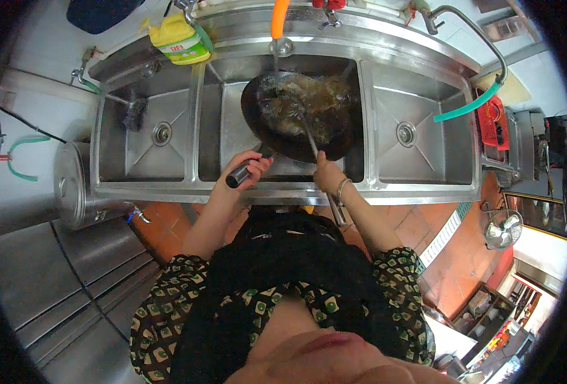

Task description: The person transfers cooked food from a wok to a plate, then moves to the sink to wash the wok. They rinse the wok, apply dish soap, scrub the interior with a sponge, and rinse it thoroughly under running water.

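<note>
My left hand (248,171) is closed around the dark handle (238,176) of a wok. The dark metal wok (269,132) sits tilted in the middle basin of a stainless steel sink, with murky water (307,101) inside. My right hand (329,176) grips a long metal utensil (311,138); its lower end is hidden in the water, so its kind cannot be told. Water runs into the wok from an orange hose (278,21) above it.
Empty-looking side basins (161,161) (425,158) flank the middle one. A yellow detergent jug (178,38) stands on the back left ledge. A green hose (470,108) hangs over the right basin. A red plastic basket (493,122) is farther right, a lidded steel pot (72,185) at the left.
</note>
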